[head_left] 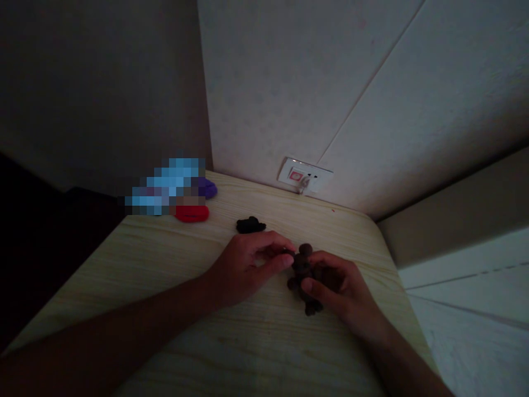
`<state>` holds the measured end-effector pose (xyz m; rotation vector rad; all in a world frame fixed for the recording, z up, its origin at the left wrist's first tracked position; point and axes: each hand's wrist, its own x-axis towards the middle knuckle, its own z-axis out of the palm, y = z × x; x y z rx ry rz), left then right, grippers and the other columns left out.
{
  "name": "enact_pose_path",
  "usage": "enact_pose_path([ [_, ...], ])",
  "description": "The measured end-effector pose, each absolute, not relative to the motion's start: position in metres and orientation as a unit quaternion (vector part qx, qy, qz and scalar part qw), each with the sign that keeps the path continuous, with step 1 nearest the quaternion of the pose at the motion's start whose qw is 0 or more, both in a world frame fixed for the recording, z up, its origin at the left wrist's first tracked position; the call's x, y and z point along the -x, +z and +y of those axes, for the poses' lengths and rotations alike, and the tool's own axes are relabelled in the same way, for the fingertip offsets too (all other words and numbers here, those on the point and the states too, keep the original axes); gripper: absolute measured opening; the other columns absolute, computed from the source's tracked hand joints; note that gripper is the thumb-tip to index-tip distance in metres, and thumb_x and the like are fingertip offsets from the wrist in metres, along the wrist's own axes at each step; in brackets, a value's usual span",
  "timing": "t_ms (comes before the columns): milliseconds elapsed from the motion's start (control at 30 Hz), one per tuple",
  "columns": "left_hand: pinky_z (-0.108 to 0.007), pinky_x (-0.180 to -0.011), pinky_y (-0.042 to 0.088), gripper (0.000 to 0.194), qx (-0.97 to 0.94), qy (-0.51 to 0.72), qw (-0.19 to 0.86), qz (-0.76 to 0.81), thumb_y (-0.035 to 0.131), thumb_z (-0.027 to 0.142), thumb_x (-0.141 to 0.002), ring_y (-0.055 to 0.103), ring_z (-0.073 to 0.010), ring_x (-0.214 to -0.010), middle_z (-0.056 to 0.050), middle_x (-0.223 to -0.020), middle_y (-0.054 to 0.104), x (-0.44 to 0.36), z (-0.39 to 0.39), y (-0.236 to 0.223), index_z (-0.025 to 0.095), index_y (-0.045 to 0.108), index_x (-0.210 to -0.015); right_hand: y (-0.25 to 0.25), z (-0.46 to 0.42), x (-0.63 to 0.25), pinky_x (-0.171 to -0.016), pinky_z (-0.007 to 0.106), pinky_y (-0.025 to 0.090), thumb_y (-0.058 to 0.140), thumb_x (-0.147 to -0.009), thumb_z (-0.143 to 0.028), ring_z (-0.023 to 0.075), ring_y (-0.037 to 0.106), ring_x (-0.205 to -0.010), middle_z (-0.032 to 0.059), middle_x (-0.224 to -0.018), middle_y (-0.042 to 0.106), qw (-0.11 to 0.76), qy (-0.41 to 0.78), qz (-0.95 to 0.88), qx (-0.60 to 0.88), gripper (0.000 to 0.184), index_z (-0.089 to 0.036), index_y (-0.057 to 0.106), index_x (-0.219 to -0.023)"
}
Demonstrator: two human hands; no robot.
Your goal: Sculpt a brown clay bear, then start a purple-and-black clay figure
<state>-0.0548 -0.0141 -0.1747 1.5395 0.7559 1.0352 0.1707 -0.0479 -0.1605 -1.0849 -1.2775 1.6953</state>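
Note:
A small brown bear figure (305,286), which looks like modelling clay, is held upright just above or on the table, its feet toward me. My right hand (341,284) grips it from the right, thumb across the front of its body and fingers behind. One round ear shows on top of its head. At the head's left side, my left hand (264,259) pinches a small brown clay ear (288,253) between thumb and fingertips, mostly hidden by them. Just beyond my left hand lies a black lump (250,225), apparently clay.
A light wood-grain table (198,353) meets the wall behind. At its back left lie a red lump (192,213), a purple lump (207,188) and a blurred-out blue item (173,179). A wall socket (306,175) with something plugged in sits low above the table's back edge.

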Motion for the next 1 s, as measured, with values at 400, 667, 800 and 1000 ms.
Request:
enact_pose_path([
  [400,-0.027,-0.079,0.057,0.013,-0.636,0.428,0.551,0.331,0.071,0.023,-0.093,0.074,-0.0157,-0.086,-0.002,-0.092,0.08,0.0539,-0.0144,-0.1738,0.017,0.076,-0.103,-0.162,-0.0467,-0.1708,-0.051,0.016,0.061,0.086,-0.086,-0.027,0.0106,0.07,-0.066,0.0045,-0.085,0.079,0.362,0.665,-0.5,0.421,0.022,-0.019,0.075,-0.104],
  [667,-0.032,-0.086,0.061,0.027,-0.667,0.429,0.508,0.336,0.073,0.026,-0.092,0.077,-0.0196,-0.093,-0.006,-0.103,0.081,0.0557,-0.0155,-0.1771,0.016,0.076,-0.117,-0.1596,-0.0461,-0.1706,-0.05,0.015,0.06,0.086,-0.086,-0.029,0.0091,0.068,-0.062,0.0048,-0.084,0.081,0.373,0.654,-0.505,0.422,0.022,-0.019,0.076,-0.103],
  [800,-0.028,-0.084,0.06,0.026,-0.694,0.423,0.475,0.338,0.072,0.023,-0.093,0.077,-0.0174,-0.093,-0.005,-0.104,0.081,0.0579,-0.0134,-0.1782,0.015,0.076,-0.117,-0.1581,-0.0461,-0.1705,-0.051,0.016,0.059,0.087,-0.085,-0.03,0.0111,0.07,-0.066,0.0058,-0.084,0.081,0.371,0.641,-0.513,0.434,0.023,-0.018,0.076,-0.102],
  [1000,-0.027,-0.084,0.057,0.019,-0.753,0.428,0.39,0.313,0.067,0.021,-0.098,0.075,-0.0156,-0.089,-0.003,-0.101,0.081,0.0609,-0.0118,-0.1778,0.016,0.074,-0.115,-0.1568,-0.0461,-0.1692,-0.05,0.017,0.059,0.086,-0.086,-0.03,0.0122,0.072,-0.066,0.0052,-0.083,0.081,0.363,0.663,-0.498,0.425,0.024,-0.019,0.075,-0.103],
])
